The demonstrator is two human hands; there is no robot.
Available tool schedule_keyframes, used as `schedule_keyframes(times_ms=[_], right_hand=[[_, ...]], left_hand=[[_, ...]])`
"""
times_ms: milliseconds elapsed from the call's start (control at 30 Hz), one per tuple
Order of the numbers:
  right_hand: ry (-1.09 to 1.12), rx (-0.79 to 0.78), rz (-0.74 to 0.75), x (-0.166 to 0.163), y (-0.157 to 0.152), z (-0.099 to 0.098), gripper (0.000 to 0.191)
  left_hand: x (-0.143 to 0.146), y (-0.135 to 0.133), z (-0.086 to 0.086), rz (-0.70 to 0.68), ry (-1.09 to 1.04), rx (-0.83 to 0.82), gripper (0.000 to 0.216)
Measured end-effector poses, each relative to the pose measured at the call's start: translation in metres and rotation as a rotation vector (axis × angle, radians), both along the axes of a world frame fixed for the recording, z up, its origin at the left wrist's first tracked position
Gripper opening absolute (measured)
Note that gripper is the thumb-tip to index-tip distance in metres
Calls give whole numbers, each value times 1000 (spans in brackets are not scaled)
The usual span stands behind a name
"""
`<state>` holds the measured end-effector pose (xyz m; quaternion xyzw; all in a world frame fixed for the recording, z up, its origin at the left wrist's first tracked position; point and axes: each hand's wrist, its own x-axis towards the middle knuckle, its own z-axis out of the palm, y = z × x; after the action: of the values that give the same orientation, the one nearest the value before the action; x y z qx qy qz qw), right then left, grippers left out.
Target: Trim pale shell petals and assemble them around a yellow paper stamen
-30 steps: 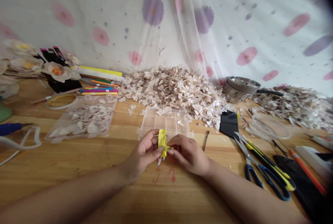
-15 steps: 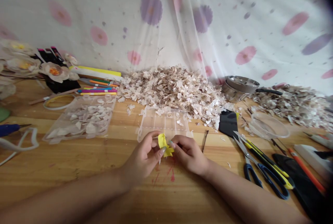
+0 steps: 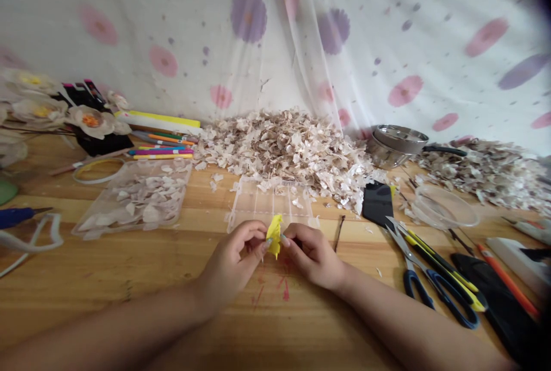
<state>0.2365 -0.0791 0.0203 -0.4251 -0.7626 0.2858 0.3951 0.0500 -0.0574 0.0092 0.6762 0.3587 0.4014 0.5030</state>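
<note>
Both hands meet low over the wooden table [image 3: 129, 262], pinching a small crumpled piece of yellow paper [image 3: 274, 234] between them. My left hand [image 3: 235, 262] grips its left side with thumb and fingertips closed. My right hand [image 3: 312, 255] holds the right side, fingers curled in. Just behind the hands lies a clear plastic divided box [image 3: 271, 203] with a few pale flakes in it. Faint red marks show on the wood under the hands.
A heap of pale shell-like flakes [image 3: 284, 147] lies at the back, another heap [image 3: 486, 170] at right. A clear tray of flakes [image 3: 138, 201], coloured pens [image 3: 163, 150], paper flowers [image 3: 90, 119], a metal pot [image 3: 398, 144], a black phone [image 3: 377, 203], scissors [image 3: 426, 276], a clear bowl [image 3: 445, 210].
The yellow paper has gone from a flat upright strip to a smaller crumpled, folded shape between the fingertips. Both hands stayed in the same spot.
</note>
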Motion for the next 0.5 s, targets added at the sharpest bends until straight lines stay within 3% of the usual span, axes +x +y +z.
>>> schedule_keyframes(times_ms=[167,300,400,500], right_hand=[[-63,208,24,3,0,3,11],[-236,526,75,7,-1,10,14],[-357,757,84,8,-5,16,18],[-401,897,72,6,-10,19,13]], left_hand=[[4,-4,13,-51,-183,-319,26],[2,1,21,-72,-110,-701,45],[1,3,22,-360,112,-1059,76],[2,-5,15,-761,166,-1241,90]])
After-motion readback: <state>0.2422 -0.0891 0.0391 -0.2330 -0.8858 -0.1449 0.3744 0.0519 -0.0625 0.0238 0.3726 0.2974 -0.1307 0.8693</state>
